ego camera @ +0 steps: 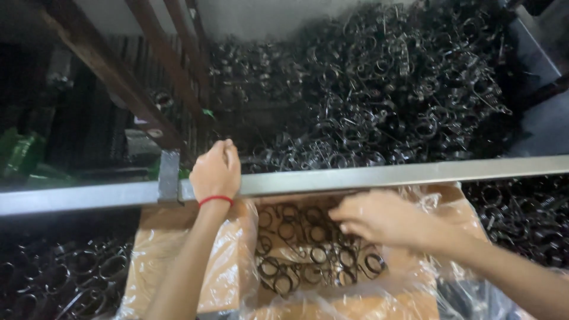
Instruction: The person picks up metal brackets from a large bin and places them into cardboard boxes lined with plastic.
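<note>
My left hand (216, 170), with a red band at the wrist, is closed over the horizontal grey metal bar (367, 176) that crosses the view. My right hand (379, 217) reaches below the bar into a cardboard box (166, 249) lined with clear plastic. Its fingers are bent down onto the dark metal spring rings (308, 252) lying in the box; whether it grips one I cannot tell.
Beyond the bar lies a large heap of dark wire springs (391, 89). More spring rings are piled at the lower left (65, 272) and right (521, 213). Slanted brown wooden beams (112, 77) stand at the upper left. Something green (21, 154) sits at the far left.
</note>
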